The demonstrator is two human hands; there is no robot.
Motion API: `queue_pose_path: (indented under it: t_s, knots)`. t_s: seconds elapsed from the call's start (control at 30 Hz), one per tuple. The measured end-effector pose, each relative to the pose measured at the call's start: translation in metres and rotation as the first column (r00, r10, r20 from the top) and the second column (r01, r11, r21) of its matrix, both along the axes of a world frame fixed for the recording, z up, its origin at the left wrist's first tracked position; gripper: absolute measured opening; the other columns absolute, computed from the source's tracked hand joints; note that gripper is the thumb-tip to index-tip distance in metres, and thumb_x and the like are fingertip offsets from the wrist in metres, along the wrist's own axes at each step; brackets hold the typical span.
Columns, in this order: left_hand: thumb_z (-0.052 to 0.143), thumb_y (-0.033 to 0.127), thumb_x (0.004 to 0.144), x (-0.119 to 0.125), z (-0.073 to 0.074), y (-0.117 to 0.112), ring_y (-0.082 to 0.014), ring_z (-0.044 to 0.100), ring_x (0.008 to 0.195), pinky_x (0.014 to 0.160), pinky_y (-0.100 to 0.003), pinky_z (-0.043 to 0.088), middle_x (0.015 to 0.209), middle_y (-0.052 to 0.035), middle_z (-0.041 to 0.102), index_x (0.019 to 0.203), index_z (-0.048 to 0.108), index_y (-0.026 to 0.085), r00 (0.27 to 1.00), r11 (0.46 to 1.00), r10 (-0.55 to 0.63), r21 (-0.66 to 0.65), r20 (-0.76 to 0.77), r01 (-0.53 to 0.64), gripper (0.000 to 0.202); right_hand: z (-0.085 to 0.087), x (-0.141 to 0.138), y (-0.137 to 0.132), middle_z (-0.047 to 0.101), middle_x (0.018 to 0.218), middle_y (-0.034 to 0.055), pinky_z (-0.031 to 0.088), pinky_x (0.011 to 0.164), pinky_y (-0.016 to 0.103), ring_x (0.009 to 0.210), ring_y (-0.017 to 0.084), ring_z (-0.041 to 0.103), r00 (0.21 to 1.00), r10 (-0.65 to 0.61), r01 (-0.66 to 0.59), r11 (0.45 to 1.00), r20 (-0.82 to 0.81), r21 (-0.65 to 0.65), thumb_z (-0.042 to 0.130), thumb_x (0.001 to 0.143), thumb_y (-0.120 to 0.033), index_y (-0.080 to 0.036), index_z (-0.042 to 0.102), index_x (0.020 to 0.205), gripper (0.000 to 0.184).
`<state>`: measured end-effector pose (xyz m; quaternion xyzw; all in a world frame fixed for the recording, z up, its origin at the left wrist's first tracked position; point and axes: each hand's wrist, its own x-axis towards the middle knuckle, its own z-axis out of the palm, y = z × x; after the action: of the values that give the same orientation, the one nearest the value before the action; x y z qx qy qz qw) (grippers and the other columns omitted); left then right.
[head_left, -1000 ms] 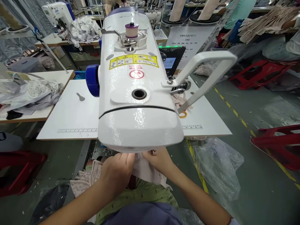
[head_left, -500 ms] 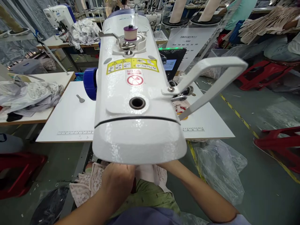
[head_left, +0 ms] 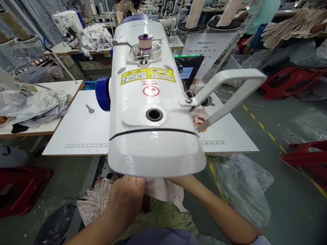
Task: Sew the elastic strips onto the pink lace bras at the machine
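A big white sewing machine head (head_left: 153, 112) fills the middle of the view and hides what lies under it. My left hand (head_left: 126, 197) reaches under its near end, fingers curled onto a pale pink lace fabric (head_left: 163, 190). The lace also spills over my lap at the left. Only the wrist of my right hand (head_left: 184, 182) shows; its fingers are hidden beneath the machine. A purple thread bobbin (head_left: 145, 41) sits on top of the machine.
A white sewing table (head_left: 81, 129) carries the machine, with a printed ruler along its front edge. A pile of fabric (head_left: 33, 103) lies on the left table. A clear plastic bag (head_left: 242, 187) and red stools (head_left: 304, 158) stand at right. Another machine (head_left: 67, 20) is far back.
Both hands have gone further under the machine's near end; the right hand's fingers, seen a second ago, are now hidden. The view shifted slightly.
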<state>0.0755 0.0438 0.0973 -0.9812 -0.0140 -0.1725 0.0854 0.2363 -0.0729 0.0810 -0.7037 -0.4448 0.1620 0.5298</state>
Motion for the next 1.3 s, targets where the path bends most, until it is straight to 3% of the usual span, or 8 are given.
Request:
queue_pose_path:
  t_s: [0.47,0.57,0.67,0.87,0.97,1.13,1.23,1.3]
  knots:
    - [0.046,0.013,0.091,-0.010,-0.015,0.010,-0.0176,0.062,0.055,0.049,-0.028,0.036,0.063,-0.0004,0.065,0.092,0.061,0.020,0.996,0.963,0.052,-0.268,0.068,-0.032,0.017,-0.023,-0.006,-0.006,0.065,0.115,0.0081,0.056,0.068,0.034,0.079,0.020,0.060,0.986,-0.093,0.096,0.995,-0.136,0.016,0.065,0.083,-0.034,-0.027,0.069,0.111,0.029]
    - [0.044,0.028,0.097,-0.015,-0.018,0.010,-0.0178,0.065,0.063,0.052,-0.026,0.040,0.078,-0.0026,0.070,0.103,0.058,0.020,0.984,0.799,0.175,-0.580,-0.027,-0.158,0.017,-0.035,-0.009,-0.015,0.060,0.126,0.0101,0.053,0.069,0.032,0.077,0.018,0.058,0.979,-0.131,0.133,0.991,-0.156,0.000,0.064,0.085,-0.039,-0.025,0.063,0.120,0.037]
    - [0.045,0.043,0.097,-0.018,-0.014,0.014,-0.0178,0.064,0.070,0.054,-0.025,0.042,0.093,-0.0057,0.069,0.111,0.056,0.020,0.956,0.481,0.190,-0.827,-0.225,-0.290,0.029,-0.041,-0.018,-0.029,0.066,0.095,0.0057,0.044,0.060,0.027,0.066,0.016,0.053,0.985,-0.146,0.137,0.985,-0.092,-0.102,0.057,0.091,-0.041,-0.022,0.064,0.108,0.026]
    - [0.052,0.050,0.092,-0.026,-0.004,0.024,-0.0211,0.064,0.086,0.073,-0.028,0.047,0.094,-0.0054,0.070,0.096,0.068,0.019,0.909,0.042,-0.270,-0.947,-0.319,-0.320,0.035,-0.027,-0.070,-0.063,0.047,0.062,-0.0031,0.033,0.055,0.024,0.058,0.012,0.048,0.991,0.082,-0.099,0.981,-0.108,-0.167,0.050,0.096,-0.038,-0.020,0.054,0.070,0.032]
    - [0.056,0.050,0.090,-0.039,-0.006,0.023,-0.0202,0.063,0.079,0.071,-0.028,0.048,0.087,-0.0057,0.070,0.093,0.071,0.017,0.909,-0.179,-0.312,-0.922,-0.277,-0.342,0.036,-0.021,-0.096,-0.064,0.049,0.062,-0.0035,0.034,0.056,0.024,0.058,0.012,0.047,0.962,0.184,-0.205,0.975,-0.202,-0.088,0.052,0.095,-0.039,-0.020,0.057,0.073,0.029]
    - [0.058,0.047,0.090,-0.076,-0.001,0.035,-0.0170,0.058,0.073,0.067,-0.027,0.046,0.078,-0.0044,0.066,0.084,0.071,0.016,0.957,-0.183,-0.007,-0.940,-0.290,-0.287,0.034,-0.033,-0.114,-0.020,0.060,0.083,0.0020,0.044,0.068,0.027,0.076,0.017,0.056,0.878,0.247,-0.257,0.966,-0.410,0.032,0.064,0.085,-0.049,-0.021,0.064,0.099,0.031]
    - [0.057,0.046,0.091,-0.092,0.004,0.047,-0.0187,0.060,0.077,0.070,-0.029,0.047,0.084,-0.0061,0.068,0.084,0.071,0.016,0.953,-0.131,0.016,-0.946,-0.301,-0.297,0.034,-0.043,-0.120,0.014,0.062,0.108,0.0076,0.049,0.083,0.034,0.096,0.022,0.060,0.665,0.294,-0.257,0.953,-0.687,0.159,0.072,0.077,-0.056,-0.023,0.057,0.125,0.060]
    - [0.055,0.046,0.092,-0.096,0.002,0.053,-0.0190,0.061,0.077,0.070,-0.029,0.048,0.085,-0.0070,0.068,0.084,0.071,0.016,0.944,-0.110,-0.010,-0.938,-0.329,-0.328,0.035,-0.049,-0.124,0.029,0.063,0.098,0.0057,0.052,0.080,0.033,0.086,0.019,0.062,0.472,0.228,-0.152,0.973,-0.852,0.176,0.068,0.080,-0.056,-0.023,0.059,0.119,0.052]
